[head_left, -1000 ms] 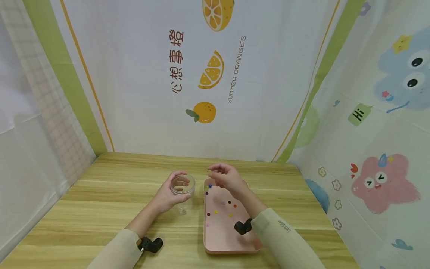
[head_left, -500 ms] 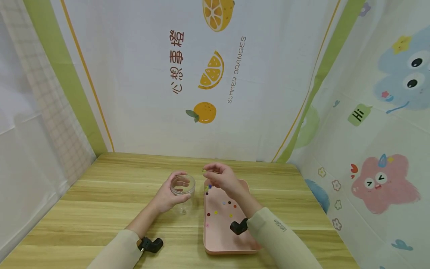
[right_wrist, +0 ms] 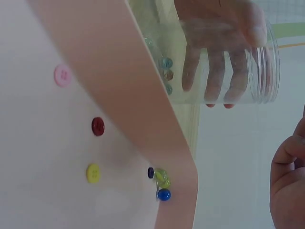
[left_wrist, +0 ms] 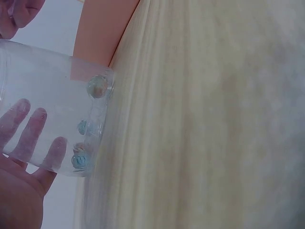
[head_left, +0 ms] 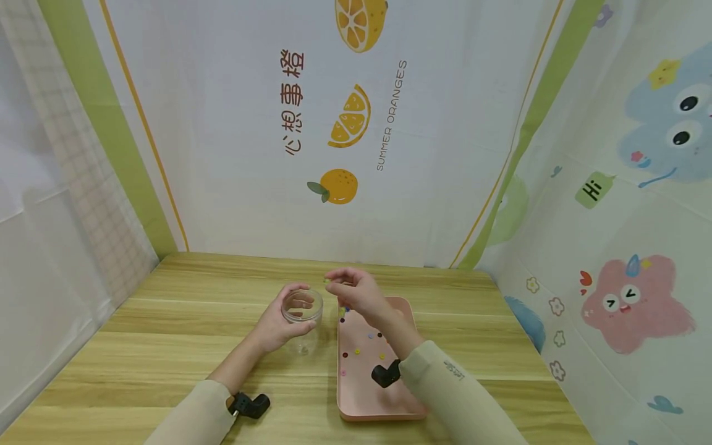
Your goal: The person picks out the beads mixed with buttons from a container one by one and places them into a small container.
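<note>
My left hand (head_left: 278,324) grips a clear jar (head_left: 305,343) round its upper part; the jar stands upright on the table with its mouth uncovered. Several glass marbles (left_wrist: 97,87) lie on its bottom in the left wrist view. Just right of the rim and a little above it, my right hand (head_left: 358,295) pinches a small yellow-green marble (head_left: 326,281) between thumb and fingertips. Below that hand is a pink tray (head_left: 381,398). Yellow-green marbles (right_wrist: 162,179) and a blue marble (right_wrist: 164,194) sit in the tray's far corner.
Several loose buttons lie in the tray, among them a pink button (right_wrist: 62,75), a dark red button (right_wrist: 98,126) and a yellow button (right_wrist: 93,173). The tray's raised wall (right_wrist: 128,81) stands beside the jar. A printed cloth (head_left: 250,204) hangs behind the wooden table (head_left: 167,327).
My right hand has moved left with the marble, from over the tray's far end toward the jar's mouth. My left hand and the jar have stayed in place.
</note>
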`<state>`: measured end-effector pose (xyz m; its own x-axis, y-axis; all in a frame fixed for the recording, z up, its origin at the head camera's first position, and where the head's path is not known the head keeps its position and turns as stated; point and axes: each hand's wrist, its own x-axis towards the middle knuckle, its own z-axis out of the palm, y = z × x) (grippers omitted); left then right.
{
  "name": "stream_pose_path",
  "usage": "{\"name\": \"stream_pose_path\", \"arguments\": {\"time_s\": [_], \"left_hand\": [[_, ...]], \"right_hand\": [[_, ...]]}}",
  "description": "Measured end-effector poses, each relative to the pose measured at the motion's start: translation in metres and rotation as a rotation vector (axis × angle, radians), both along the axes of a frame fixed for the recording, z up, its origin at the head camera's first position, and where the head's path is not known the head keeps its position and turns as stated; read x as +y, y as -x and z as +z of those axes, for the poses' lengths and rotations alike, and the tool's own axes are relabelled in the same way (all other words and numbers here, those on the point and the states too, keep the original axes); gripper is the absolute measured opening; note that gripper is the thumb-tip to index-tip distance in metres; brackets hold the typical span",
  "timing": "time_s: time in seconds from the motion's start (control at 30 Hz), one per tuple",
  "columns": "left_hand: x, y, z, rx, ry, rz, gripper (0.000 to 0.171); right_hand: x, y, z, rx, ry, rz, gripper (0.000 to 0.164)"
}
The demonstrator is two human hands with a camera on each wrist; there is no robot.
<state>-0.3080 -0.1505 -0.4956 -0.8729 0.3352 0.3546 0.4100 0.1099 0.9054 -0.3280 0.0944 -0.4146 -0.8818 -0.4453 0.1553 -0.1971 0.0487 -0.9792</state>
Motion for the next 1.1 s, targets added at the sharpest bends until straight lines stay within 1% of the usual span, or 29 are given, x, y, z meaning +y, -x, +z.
{"name": "stream_pose_path", "arguments": {"time_s": [0.1, 0.33, 0.87, 1.1], "left_hand": [[0.000, 0.000, 0.000, -0.001, 0.002, -0.003, 0.077], [0.000, -0.001, 0.001, 0.002, 0.010, 0.000, 0.075], [0.000, -0.001, 0.001, 0.000, 0.007, -0.005, 0.074], [-0.001, -0.002, 0.001, -0.022, 0.017, 0.009, 0.076]], "right_hand": [[-0.004, 0.000, 0.000, 0.015, -0.004, 0.006, 0.027], [-0.010, 0.001, 0.001, 0.023, -0.009, 0.022, 0.036], [-0.026, -0.005, 0.003, 0.079, -0.093, 0.027, 0.028], [-0.030, -0.004, 0.003, 0.086, -0.103, 0.036, 0.028]]}}
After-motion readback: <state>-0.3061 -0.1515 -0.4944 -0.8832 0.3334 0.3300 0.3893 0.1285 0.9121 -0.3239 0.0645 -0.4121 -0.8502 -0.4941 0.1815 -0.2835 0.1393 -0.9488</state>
